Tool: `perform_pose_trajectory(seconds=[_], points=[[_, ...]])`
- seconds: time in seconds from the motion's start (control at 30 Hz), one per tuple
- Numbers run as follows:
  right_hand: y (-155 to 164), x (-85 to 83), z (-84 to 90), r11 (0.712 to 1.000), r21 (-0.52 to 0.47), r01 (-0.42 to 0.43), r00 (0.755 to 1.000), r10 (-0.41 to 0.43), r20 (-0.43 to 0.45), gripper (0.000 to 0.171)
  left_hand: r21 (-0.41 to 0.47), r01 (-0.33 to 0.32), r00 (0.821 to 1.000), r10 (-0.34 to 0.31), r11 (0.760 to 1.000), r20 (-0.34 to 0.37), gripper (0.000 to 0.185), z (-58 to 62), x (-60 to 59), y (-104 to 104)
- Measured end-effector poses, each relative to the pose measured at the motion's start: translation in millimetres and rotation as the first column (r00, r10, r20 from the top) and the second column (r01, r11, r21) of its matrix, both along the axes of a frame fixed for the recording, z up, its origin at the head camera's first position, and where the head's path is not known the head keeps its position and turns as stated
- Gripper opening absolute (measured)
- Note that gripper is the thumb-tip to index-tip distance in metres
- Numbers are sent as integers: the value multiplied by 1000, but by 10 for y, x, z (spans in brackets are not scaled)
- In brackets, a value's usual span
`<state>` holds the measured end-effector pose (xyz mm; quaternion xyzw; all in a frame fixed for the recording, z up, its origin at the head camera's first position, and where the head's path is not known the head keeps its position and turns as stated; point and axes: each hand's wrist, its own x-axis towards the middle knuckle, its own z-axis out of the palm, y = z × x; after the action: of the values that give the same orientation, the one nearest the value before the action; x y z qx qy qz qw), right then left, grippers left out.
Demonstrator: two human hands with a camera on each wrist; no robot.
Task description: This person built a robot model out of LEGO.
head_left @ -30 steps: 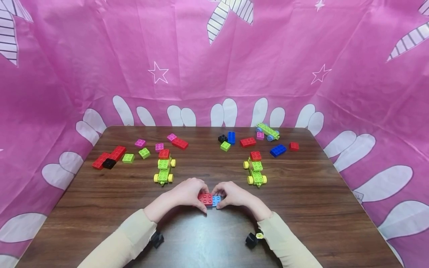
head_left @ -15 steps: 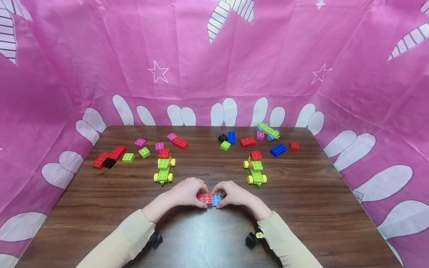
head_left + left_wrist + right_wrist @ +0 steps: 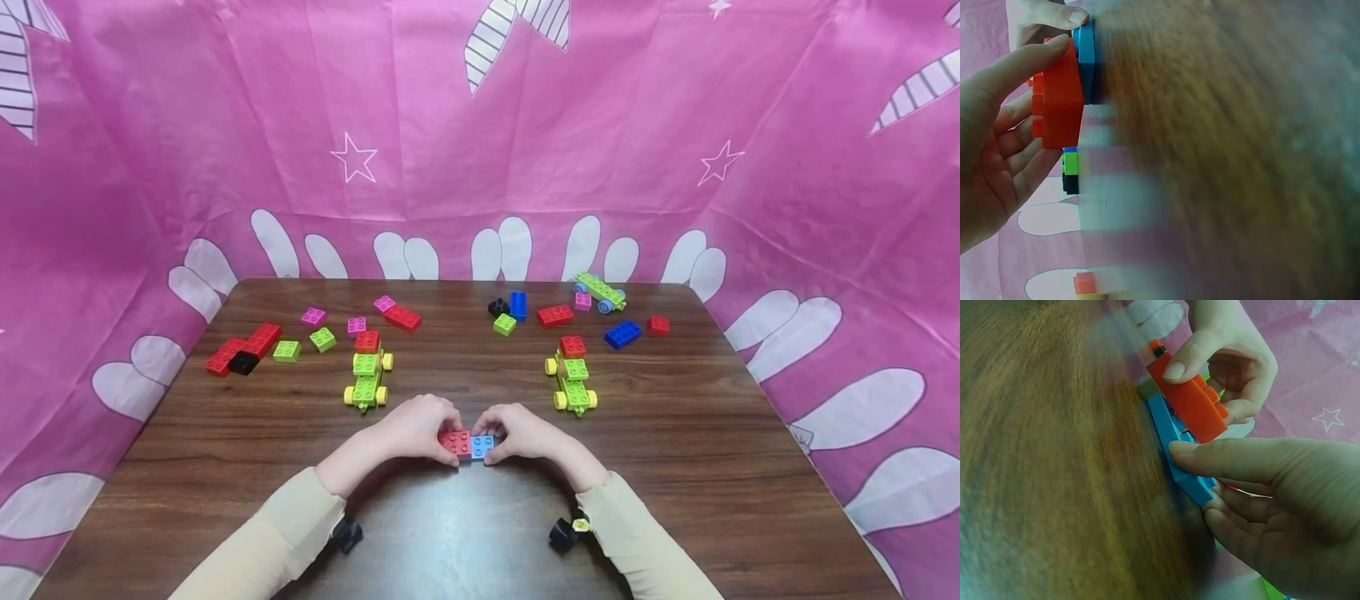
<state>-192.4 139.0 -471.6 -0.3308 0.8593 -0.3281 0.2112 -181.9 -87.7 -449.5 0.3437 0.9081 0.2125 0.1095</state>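
Red brick (image 3: 461, 443) lies over the near-middle of the desk (image 3: 675, 458), partly overlapping a light-blue brick (image 3: 482, 447). It has just edged leftward, baring more blue studs; its placement seems to be under adjustment. Both hands are clamped: the left hand (image 3: 420, 425) pinches red, the right hand (image 3: 525, 432) pinches blue. Whether the bricks interlock is unclear.
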Motion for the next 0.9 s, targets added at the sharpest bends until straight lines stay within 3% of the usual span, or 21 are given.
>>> perform_pose_trajectory(seconds=[0.9], points=[[-13, -3, 2, 1000, 7, 26, 999, -27, 34, 35, 8, -9, 1000, 9, 1000, 25, 33, 8, -11, 40]])
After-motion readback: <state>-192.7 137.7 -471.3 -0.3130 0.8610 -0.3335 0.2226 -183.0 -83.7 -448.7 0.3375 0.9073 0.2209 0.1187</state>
